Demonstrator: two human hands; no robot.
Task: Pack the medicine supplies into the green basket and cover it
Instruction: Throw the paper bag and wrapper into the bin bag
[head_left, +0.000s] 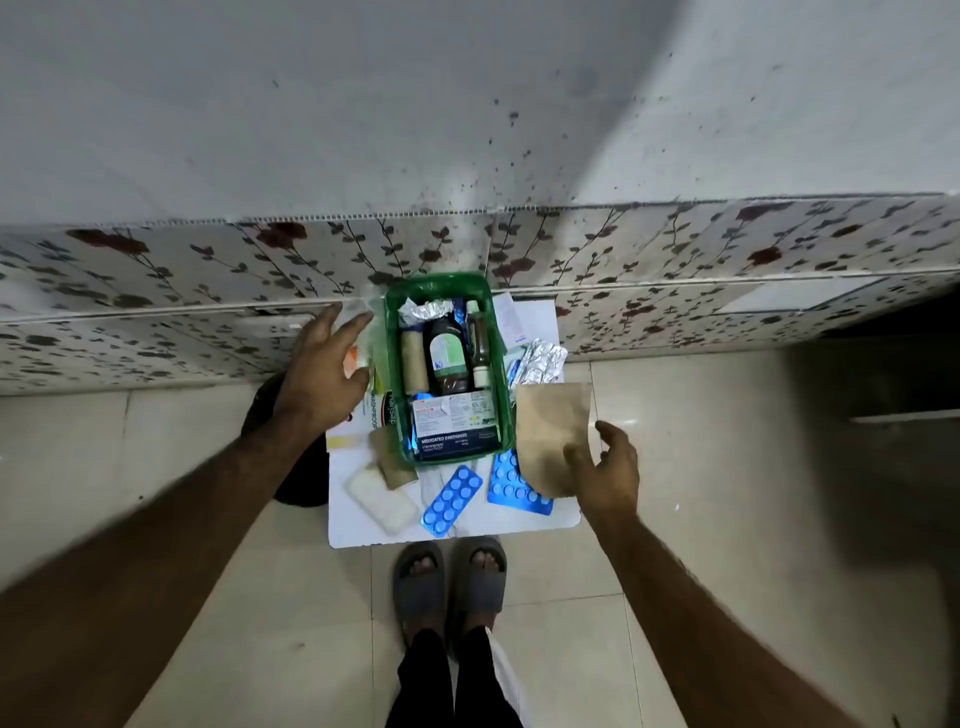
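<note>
A green basket (390, 332) stands on a small white table (519, 525). In it lie a dark brown bottle (445, 358), a slimmer bottle (479, 345), a bandage roll (414, 364), foil strips and a dressings box (451, 423). In front of the basket lie two blue pill strips (451, 500) (511, 486), a white pad (382, 499) and a small brown packet (392, 462). My right hand (610, 470) rests on the lower corner of a brown paper envelope (550, 431), fingers spread. My left hand (324, 371) hovers open left of the basket, over packets there.
A silver foil strip (540, 361) and papers lie to the right of the basket. A floral-tiled wall (156, 291) runs behind the table. A dark round object (304, 467) sits on the floor under my left arm. My sandalled feet (449, 577) stand before the table.
</note>
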